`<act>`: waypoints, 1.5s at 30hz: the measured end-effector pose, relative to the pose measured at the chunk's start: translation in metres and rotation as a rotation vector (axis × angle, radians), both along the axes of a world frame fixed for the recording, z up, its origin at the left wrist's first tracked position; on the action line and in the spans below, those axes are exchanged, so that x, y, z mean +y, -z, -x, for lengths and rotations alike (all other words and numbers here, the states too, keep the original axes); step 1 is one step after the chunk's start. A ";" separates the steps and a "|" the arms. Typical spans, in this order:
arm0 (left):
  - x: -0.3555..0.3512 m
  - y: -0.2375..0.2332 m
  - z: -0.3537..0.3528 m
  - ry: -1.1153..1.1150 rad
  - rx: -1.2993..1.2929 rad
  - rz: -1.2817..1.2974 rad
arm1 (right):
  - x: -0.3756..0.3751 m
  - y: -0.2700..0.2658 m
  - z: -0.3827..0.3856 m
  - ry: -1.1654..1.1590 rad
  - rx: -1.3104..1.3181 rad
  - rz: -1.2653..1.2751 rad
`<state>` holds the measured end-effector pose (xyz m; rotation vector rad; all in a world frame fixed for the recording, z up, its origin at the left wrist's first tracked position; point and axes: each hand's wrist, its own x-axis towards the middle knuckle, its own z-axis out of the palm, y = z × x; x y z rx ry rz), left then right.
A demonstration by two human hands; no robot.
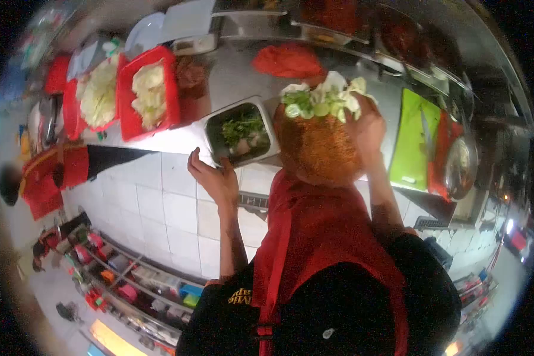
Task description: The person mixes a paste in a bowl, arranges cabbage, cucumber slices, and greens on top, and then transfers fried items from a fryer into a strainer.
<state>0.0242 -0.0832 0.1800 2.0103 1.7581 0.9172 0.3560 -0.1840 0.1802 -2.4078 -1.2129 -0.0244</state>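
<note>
A round, orange-brown, rough-surfaced piece (320,145), perhaps a board or tray, lies at the counter's front edge against the apron. Along its far side sit cucumber slices (305,104) and pale leaves (332,83) that look like lettuce or cabbage. My right hand (368,124) reaches over its right side, fingers curled down at a pale leaf and seemingly pinching it. To the left stands a metal container (273,127) holding green herbs (243,127) and some pale pieces. My left hand (213,181) is at its near left corner, fingers apart, thumb by the rim.
Red baskets (173,89) of cut pale leaves (149,98) stand at left. An orange-red cloth (288,61) lies at the back. On the right, a knife (426,127) rests on a green cutting board (406,142), beside a round metal lid (458,166). Another person (41,184) wears red, far left.
</note>
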 end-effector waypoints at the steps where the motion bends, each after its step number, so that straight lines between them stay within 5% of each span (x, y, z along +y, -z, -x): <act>1: 0.001 0.013 0.017 -0.010 0.062 0.103 | 0.004 -0.013 0.006 0.016 0.042 0.001; 3: -0.001 0.024 0.022 -0.054 -0.427 0.378 | 0.016 -0.028 0.019 -0.091 0.062 -0.058; 4: -0.004 0.029 0.025 -0.006 -0.471 0.400 | 0.022 -0.032 0.026 -0.174 0.080 -0.114; 9: -0.006 0.041 0.020 0.047 -0.320 0.324 | 0.085 -0.034 0.124 -0.800 0.108 0.022; 11: -0.008 0.043 0.018 0.065 -0.310 0.278 | 0.109 -0.020 0.158 -0.841 -0.021 0.386; 16: -0.005 0.039 0.017 0.049 -0.364 0.340 | 0.145 0.049 0.181 -0.803 -0.118 0.338; 23: -0.002 0.080 0.030 0.186 -0.510 0.316 | 0.132 -0.001 0.169 -0.779 0.065 0.371; 25: -0.004 0.051 0.022 0.165 -0.600 0.361 | 0.123 -0.002 0.157 -0.723 0.012 0.295; 29: 0.000 0.018 0.014 0.095 -0.410 0.386 | 0.098 -0.030 0.114 -0.665 0.387 0.096; 31: 0.000 0.002 0.003 0.039 -0.058 0.059 | 0.074 -0.044 0.072 -0.568 0.585 -0.070; 35: -0.009 -0.026 -0.046 0.403 -0.080 -0.040 | 0.027 -0.030 -0.021 -0.357 0.150 0.240; 40: -0.027 0.021 -0.160 0.854 -0.023 -0.004 | 0.017 -0.001 -0.059 -0.407 -0.183 0.461; 45: -0.002 0.037 -0.219 0.758 0.294 -0.128 | 0.020 0.020 -0.053 -0.520 -0.315 0.304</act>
